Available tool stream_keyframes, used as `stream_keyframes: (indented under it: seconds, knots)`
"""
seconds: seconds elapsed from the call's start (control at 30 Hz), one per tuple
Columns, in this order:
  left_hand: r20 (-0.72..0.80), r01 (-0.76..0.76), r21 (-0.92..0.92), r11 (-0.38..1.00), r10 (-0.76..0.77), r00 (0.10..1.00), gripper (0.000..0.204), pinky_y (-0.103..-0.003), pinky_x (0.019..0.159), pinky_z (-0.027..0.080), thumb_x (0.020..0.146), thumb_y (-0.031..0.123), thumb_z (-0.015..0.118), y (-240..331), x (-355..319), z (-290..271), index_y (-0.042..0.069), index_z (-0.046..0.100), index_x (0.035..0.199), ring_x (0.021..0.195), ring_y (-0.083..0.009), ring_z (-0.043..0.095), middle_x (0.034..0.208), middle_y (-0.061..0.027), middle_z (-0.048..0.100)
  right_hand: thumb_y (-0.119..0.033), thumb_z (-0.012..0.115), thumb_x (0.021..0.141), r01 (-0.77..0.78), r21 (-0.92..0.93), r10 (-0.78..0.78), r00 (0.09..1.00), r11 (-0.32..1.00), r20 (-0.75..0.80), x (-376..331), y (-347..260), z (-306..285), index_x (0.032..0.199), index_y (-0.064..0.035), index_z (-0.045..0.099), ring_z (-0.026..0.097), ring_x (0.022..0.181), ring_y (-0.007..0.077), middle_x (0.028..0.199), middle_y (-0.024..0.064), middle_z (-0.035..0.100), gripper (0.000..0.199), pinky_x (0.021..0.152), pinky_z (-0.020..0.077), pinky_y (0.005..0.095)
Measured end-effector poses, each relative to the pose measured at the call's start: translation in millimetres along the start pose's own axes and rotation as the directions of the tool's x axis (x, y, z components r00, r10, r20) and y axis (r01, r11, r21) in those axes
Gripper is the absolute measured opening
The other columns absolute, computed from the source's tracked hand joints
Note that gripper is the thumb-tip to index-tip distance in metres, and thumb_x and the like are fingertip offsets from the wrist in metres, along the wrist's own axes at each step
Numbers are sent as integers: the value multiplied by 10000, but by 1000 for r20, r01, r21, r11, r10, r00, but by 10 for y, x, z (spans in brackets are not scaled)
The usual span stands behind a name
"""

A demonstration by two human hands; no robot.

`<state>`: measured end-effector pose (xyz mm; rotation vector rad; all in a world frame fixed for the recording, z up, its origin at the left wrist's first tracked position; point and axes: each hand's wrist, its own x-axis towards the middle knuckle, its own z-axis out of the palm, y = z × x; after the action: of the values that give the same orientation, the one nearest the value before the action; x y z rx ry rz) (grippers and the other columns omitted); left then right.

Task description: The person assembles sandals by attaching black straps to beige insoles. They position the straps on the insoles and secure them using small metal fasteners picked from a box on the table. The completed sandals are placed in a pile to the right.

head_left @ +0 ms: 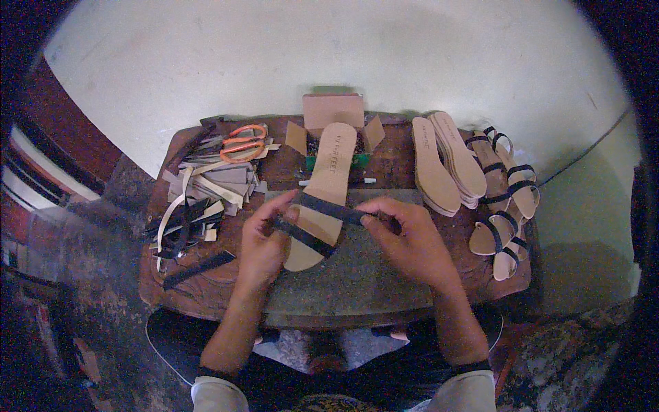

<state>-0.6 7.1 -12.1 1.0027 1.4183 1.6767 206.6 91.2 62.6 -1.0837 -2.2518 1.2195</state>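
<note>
A tan sandal sole (332, 161) is held tilted above the middle of the table, its narrow end pointing away from me. One black strap (314, 242) crosses its wide near end. Just beyond it, a second black strap (324, 205) lies across the sole. My left hand (265, 237) is closed around the sole's left edge, thumb and fingers by the strap ends. On the other side, my right hand (406, 237) pinches the right end of the second strap between thumb and fingers. Whatever lies under the sole is hidden.
On the left are orange-handled scissors (244, 144), grey and cream strips (223, 180) and a loose black strap (199, 269). An open cardboard box (333, 110) stands behind the sole. To the right lie stacked soles (436, 168) and strapped sandals (504, 226). A wall (384, 62) backs the table.
</note>
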Motion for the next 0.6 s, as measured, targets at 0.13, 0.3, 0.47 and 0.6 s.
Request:
stream_keyframes:
  seconds: [0.13,0.3,0.47,0.6]
  knots:
    - [-30,24,36,999,-23,999,314,-252,817,445,886,106,602,70,-4,31,32,583,1191,929,-114,569,1005,-38,622,-163,668,795,188,-72,-197,971,979,-135,25,135,79,1012,-60,607,611,833,298,915,144,605,248,741,487,381]
    - [-42,-11,61,998,14,999,323,-303,872,452,903,130,587,97,-37,51,12,553,1202,967,-164,583,1064,-71,623,-127,694,760,146,-249,-208,946,958,-248,47,122,175,1049,-59,600,589,906,315,963,152,577,312,767,483,392]
    - [-78,-23,54,998,27,997,352,-279,871,436,893,170,614,163,-64,114,23,557,1207,982,-142,561,1056,-56,608,-70,698,740,203,-311,-321,859,929,-399,90,145,271,1080,-81,625,597,871,290,942,133,596,348,774,480,359]
    - [-50,-73,113,991,79,996,365,-281,885,426,886,197,628,179,-72,113,20,562,1199,1000,-140,547,1067,-60,597,-25,668,752,239,-107,-262,878,965,-400,145,233,359,1069,-74,631,621,871,233,959,122,634,323,793,479,323]
